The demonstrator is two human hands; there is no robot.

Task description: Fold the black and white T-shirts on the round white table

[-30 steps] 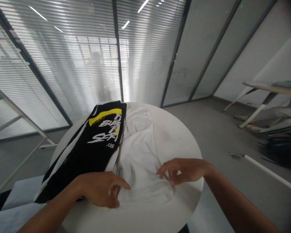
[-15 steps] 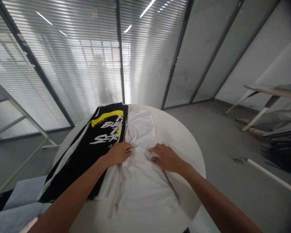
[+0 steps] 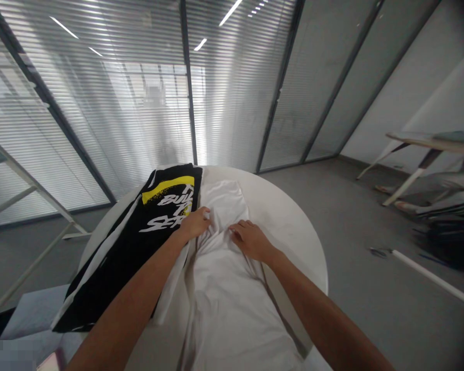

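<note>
A long piece of white cloth (image 3: 232, 304), perhaps a garment, lies lengthwise on a round white table (image 3: 294, 226), and its near end runs out of view at the bottom. My left hand (image 3: 196, 223) pinches the cloth at its left edge, fingers closed. Opposite it, my right hand (image 3: 252, 240) has its fingers bent and pressed together on the right edge. Creases gather in the cloth between the two hands. Left of it lies a folded black garment (image 3: 127, 268) with white lettering and a yellow stripe, partly under my left forearm.
Glass partitions with blinds (image 3: 147, 118) stand behind the table. A white metal frame (image 3: 42, 190) is on the left, above pale blue fabric (image 3: 34, 314). To the right are a white pole (image 3: 433, 278), a wooden-topped table (image 3: 417, 141), a person's leg and dark items on the floor.
Both hands have moved away from me along the white cloth and slightly closer together. The cloth is bunched more between them, and its far end has shifted slightly. The camera view has shifted a little.
</note>
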